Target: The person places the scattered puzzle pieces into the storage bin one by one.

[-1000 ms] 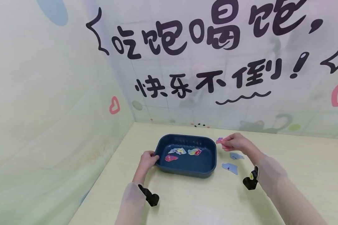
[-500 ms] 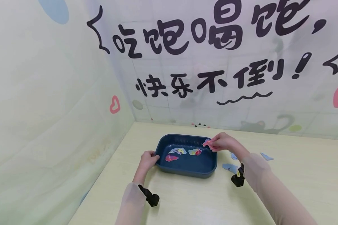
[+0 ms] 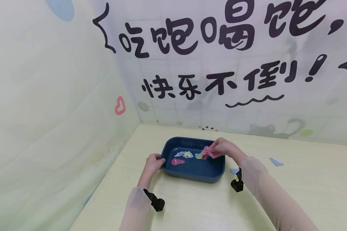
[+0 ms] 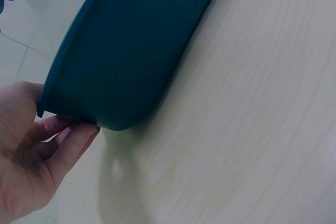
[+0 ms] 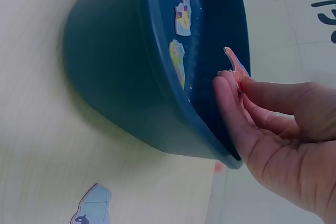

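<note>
A dark blue rectangular dish (image 3: 192, 170) stands on the table. My left hand (image 3: 152, 163) grips its left end, with the thumb at the rim and fingers below it in the left wrist view. Over the dish's right part, my right hand (image 3: 225, 148) pinches a pink-red puzzle piece (image 5: 239, 69) between thumb and fingers. Inside the dish lie a pink piece (image 3: 177, 161), a pale yellow-and-white piece (image 3: 185, 154) and a yellow-and-red piece (image 3: 201, 156). The held piece overlaps the last one in the head view; whether they touch, I cannot tell.
Right of the dish, a light blue piece (image 3: 234, 171) with a small dark animal print lies partly behind the right wrist camera. Farther right is a slim blue piece (image 3: 276, 161). A printed cloth wall (image 3: 191, 115) rises behind the table, another on the left.
My right hand has carried the pink-red piece leftward from beside the dish to over its inside, and lower. My left hand keeps its grip. The head view has shifted slightly.
</note>
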A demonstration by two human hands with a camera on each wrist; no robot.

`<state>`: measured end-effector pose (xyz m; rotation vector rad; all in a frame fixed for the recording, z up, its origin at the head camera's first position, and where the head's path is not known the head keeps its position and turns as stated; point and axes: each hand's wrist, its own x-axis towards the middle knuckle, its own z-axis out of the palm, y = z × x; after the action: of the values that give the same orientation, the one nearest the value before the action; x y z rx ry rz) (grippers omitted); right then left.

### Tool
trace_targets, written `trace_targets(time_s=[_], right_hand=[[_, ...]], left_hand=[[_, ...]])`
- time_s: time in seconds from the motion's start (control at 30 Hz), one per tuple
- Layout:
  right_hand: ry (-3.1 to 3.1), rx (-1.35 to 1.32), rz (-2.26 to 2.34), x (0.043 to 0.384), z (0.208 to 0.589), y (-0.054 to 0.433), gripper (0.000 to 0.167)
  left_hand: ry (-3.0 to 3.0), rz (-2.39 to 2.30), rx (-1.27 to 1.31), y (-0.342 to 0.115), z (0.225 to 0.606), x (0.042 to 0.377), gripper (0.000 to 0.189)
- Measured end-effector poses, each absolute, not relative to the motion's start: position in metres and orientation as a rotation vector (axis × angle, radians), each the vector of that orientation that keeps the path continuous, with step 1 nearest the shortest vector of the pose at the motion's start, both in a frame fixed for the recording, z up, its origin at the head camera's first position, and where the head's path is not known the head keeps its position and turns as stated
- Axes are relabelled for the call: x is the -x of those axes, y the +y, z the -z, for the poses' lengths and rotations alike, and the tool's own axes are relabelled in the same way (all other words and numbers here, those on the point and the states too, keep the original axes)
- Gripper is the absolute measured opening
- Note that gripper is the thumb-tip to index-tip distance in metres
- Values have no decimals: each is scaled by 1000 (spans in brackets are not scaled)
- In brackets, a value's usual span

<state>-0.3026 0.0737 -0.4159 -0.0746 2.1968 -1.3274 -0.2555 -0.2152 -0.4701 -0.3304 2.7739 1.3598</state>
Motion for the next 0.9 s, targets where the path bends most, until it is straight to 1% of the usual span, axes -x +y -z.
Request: trace_targets(time_s=[0.13, 0.47, 0.73, 0.9], right_hand=[[2213, 60, 1286, 303, 417, 62, 23], [2266, 132, 1085, 302, 429, 28, 17], [2270, 138, 992, 305, 433, 15, 10], [2267, 177, 959, 305, 432, 11, 11]], left_hand=[[2775, -1362, 340, -217, 469, 256, 23], [2779, -1359, 346, -216, 470, 254, 22], [2789, -1362, 341, -214, 470, 255, 20], [2787, -1358, 329, -214, 470, 255, 21]])
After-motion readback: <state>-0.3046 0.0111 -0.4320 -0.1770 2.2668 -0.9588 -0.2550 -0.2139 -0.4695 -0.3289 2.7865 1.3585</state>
